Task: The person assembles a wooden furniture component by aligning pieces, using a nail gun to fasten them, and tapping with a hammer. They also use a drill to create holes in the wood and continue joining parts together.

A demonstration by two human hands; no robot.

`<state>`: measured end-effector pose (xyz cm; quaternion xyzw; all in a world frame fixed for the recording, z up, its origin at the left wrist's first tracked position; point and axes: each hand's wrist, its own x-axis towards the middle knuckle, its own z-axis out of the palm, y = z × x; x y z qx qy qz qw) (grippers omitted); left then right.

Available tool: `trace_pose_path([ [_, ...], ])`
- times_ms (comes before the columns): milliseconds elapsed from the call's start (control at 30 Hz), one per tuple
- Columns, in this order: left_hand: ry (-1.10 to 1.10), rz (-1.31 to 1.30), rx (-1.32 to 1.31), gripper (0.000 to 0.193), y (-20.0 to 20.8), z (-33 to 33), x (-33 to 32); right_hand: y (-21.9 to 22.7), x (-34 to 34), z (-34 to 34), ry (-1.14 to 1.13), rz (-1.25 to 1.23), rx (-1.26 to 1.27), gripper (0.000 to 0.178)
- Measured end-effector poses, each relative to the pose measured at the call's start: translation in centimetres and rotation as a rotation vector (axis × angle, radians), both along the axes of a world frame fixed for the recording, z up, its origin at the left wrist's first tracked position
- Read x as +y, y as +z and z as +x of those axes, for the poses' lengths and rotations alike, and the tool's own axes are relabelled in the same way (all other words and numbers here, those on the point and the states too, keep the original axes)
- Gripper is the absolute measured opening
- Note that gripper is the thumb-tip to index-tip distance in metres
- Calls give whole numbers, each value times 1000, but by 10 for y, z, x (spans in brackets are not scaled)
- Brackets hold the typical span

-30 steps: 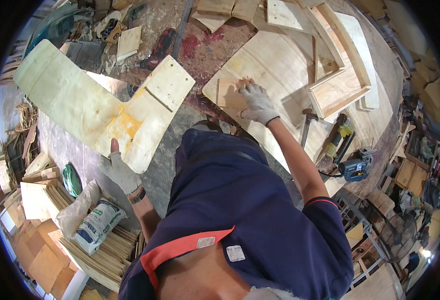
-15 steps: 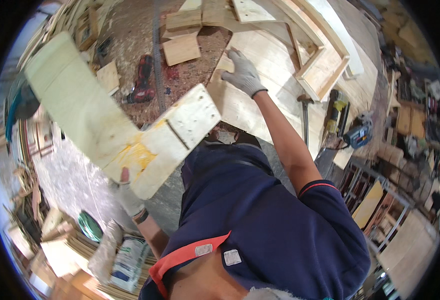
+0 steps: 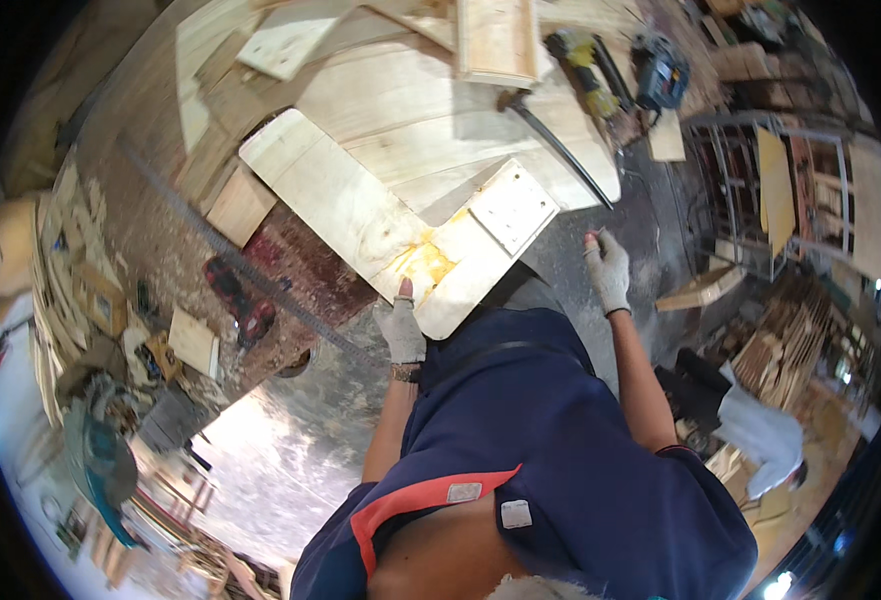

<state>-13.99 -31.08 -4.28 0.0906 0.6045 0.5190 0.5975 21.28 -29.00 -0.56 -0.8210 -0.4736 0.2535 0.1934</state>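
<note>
My left hand (image 3: 400, 328), in a pale work glove with the thumb tip bare, grips the lower edge of an L-shaped wooden panel (image 3: 345, 190). Its thumb lies on top; the fingers beneath are hidden. Yellow-orange smears mark the panel's corner, and its short arm carries a pale rectangular piece with small dark spots. The long arm reaches over a large plywood sheet (image 3: 380, 95) on the bench. To the right of the panel, my gloved right hand (image 3: 608, 272) is in the air above the dark floor, thumb apart from loosely bent fingers, with nothing visible in it.
A hammer (image 3: 550, 140) lies on the plywood beside a wooden box frame (image 3: 498, 45). Beyond are a yellow-green power tool (image 3: 585, 75) and a blue power tool (image 3: 662, 75). Left are a red-black drill (image 3: 235, 300) and a long metal ruler (image 3: 250, 270). Another person (image 3: 755, 430) bends at lower right.
The view has turned. The L-shaped panel, still in my left hand, has swung from the left to in front of me. My right hand has left the plywood and drawn back to the right.
</note>
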Motion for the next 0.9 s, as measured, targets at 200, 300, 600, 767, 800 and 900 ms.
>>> trace_pose_path([
  [200, -268, -7, 257, 32, -32, 0, 24, -27, -74, -8, 56, -130, 36, 32],
  [300, -628, -247, 747, 46, -27, -19, 49, -40, -84, 0, 245, -262, 136, 36],
  [600, -599, -59, 1310, 43, 41, 38, 14, -69, -168, 109, 94, -237, 331, 37],
  [767, -951, 123, 1083, 22, 38, 204, -25, -96, -238, 165, -38, -298, 213, 36],
  [800, -1024, 216, 1063, 24, 35, 241, -33, -101, -252, 169, -111, -270, 263, 36],
  [900, -1408, 313, 988, 46, 18, 341, -30, -120, -289, 166, -244, -316, 350, 35],
])
